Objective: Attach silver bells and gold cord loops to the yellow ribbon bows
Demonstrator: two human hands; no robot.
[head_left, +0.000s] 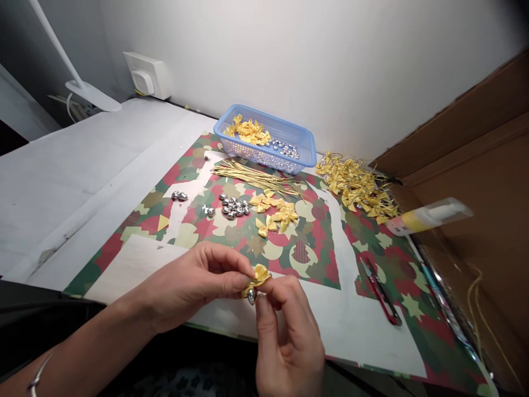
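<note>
Near the table's front edge, my left hand (206, 275) pinches a yellow ribbon bow (260, 274) between thumb and fingertips. A small silver bell (252, 296) hangs just under the bow. My right hand (289, 331) is closed with thumb and index finger against the bow's lower right side, beside the bell. Whether a cord runs between those fingertips is hidden. Beyond my hands lie several loose yellow bows (285, 212) and, left of them, a cluster of silver bells (233, 207). A bundle of thin golden cords (256, 177) lies behind these.
A blue basket (306, 148) with bows and silver pieces stands against the wall. To its right are a heap of corded bows (351, 184), a clear bottle (425, 216) and red-handled thread snips (382, 295). Cardboard (475, 165) borders the right side; a lamp base (93, 95) stands at left.
</note>
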